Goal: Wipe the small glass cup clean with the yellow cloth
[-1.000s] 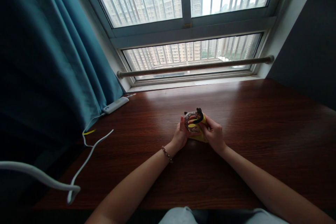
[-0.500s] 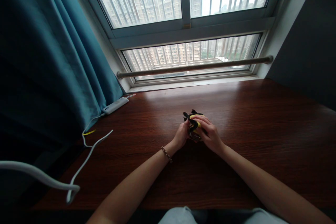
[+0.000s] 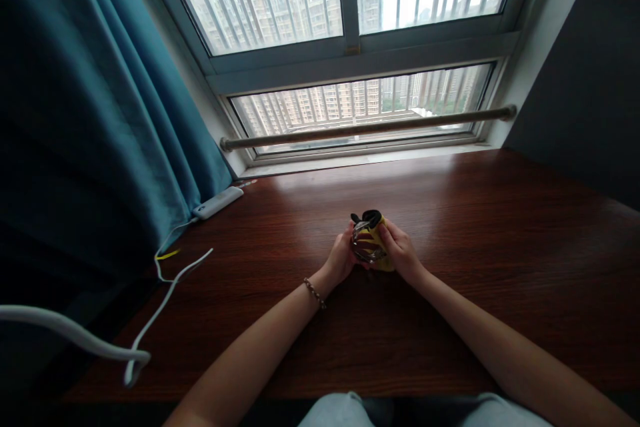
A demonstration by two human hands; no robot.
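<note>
Work in hand: handling of a yellow-and-black piece (image 3: 383,263), a small object with a clear, shiny, ring-like edge (image 3: 356,235). Exact kind not resolvable at this size. Location: between the two hands, in front of the person, over the wooden tabletop (image 3: 280,227); whether its underside touches the wood cannot be told.

Left hand (image 3: 342,259): thumb up along the clear edge, other fingers curled round below; grip on the left side of the piece. Right hand (image 3: 404,257): thumb pressed against the yellow part, pinching it toward fingers mostly hidden behind. Neither hand looks spread.

Progress (judgement): appears partway. Done: both hands have hold and the clear edge stands open. Left: neither hand has let go, and the piece is not set down; share remaining not readable from this view.

Containers: the only hollow-looking item is the held piece itself. Its opening faces roughly toward the camera; skin tones and yellow show through or inside, most likely fingers, owner uncertain. Black trim (image 3: 372,217) bunches at the top. Other contents, if any, not discernible.

Surroundings: beaded bracelet (image 3: 315,293) on the left wrist; white power strip (image 3: 219,203) beside the blue curtain (image 3: 155,113); thick white cable (image 3: 50,321) at far left
</note>
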